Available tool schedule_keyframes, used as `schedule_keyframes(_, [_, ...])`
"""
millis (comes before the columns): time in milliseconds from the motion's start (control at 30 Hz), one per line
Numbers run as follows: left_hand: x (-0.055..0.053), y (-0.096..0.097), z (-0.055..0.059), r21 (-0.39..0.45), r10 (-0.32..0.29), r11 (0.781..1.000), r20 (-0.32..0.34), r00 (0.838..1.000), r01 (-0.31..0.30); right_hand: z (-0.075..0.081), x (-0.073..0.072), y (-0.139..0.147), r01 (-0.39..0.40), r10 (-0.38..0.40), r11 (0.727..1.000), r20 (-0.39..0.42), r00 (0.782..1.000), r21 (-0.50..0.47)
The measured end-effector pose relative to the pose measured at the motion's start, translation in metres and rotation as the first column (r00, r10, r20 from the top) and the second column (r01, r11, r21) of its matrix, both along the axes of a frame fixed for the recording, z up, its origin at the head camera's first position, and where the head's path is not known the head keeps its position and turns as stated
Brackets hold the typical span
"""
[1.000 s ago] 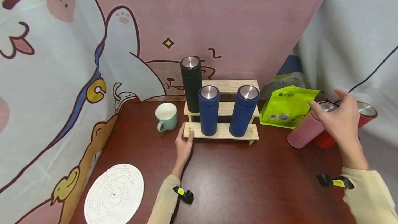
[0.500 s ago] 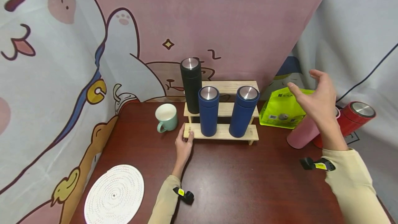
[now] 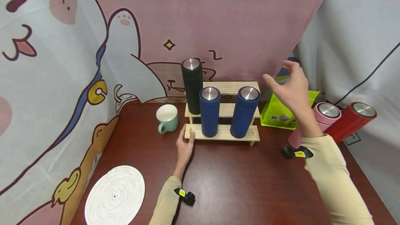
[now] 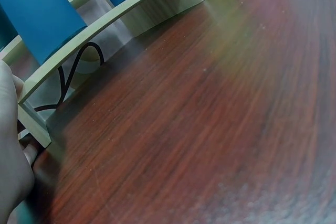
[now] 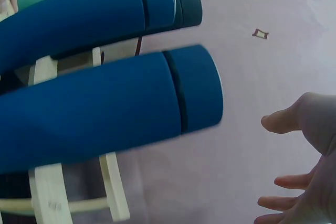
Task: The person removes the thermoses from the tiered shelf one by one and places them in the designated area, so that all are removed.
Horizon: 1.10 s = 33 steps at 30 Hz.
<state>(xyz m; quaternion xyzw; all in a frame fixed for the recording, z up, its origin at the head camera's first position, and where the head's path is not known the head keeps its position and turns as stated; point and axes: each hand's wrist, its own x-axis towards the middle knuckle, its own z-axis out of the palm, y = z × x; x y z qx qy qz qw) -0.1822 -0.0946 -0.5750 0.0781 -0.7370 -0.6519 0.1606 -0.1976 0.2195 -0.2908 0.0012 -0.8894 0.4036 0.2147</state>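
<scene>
My left hand (image 3: 185, 145) grips the left end of the lowest step of a tiered wooden rack (image 3: 223, 132), thumb on top; in the left wrist view its fingers (image 4: 8, 93) wrap the corner. Two blue thermos bottles, one left (image 3: 210, 112) and one right (image 3: 245, 112), stand on that step. Behind them a black thermos bottle (image 3: 192, 86) rises from the middle step. My right hand (image 3: 292, 89) hovers in the air right of the rack, thumb and fingers spread, holding nothing. In the right wrist view, the right blue bottle's lid (image 5: 202, 87) is nearest its thumb.
A pink thermos (image 3: 326, 114) and a red thermos (image 3: 353, 121) lean at the table's right edge. The green bag (image 3: 278, 112) stands behind my right hand. Left of the rack sits a mint mug (image 3: 167, 117); a white round woven mat (image 3: 114, 195) lies front left.
My right hand has moved left and away from the pink and red thermoses, over towards the rack, with nothing in it. The left hand stays on the rack.
</scene>
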Motion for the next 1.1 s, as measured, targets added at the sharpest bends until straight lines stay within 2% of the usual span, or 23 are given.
schedule_keyframes(233, [0.001,-0.002,-0.001,0.042,-0.019,0.999,-0.027,0.999,0.020,0.005,-0.007,-0.026,-0.063,0.063,0.998,0.006,0.998,0.007])
schedule_keyframes(667, [0.000,-0.003,-0.002,0.004,-0.016,1.000,-0.009,1.000,0.016,0.011,-0.023,-0.074,-0.174,0.174,0.985,-0.003,0.985,0.009])
schedule_keyframes(1100, [-0.002,0.001,0.000,-0.003,0.001,1.000,-0.001,1.000,-0.001,0.022,-0.037,-0.128,-0.261,0.262,0.965,0.066,0.963,-0.014])
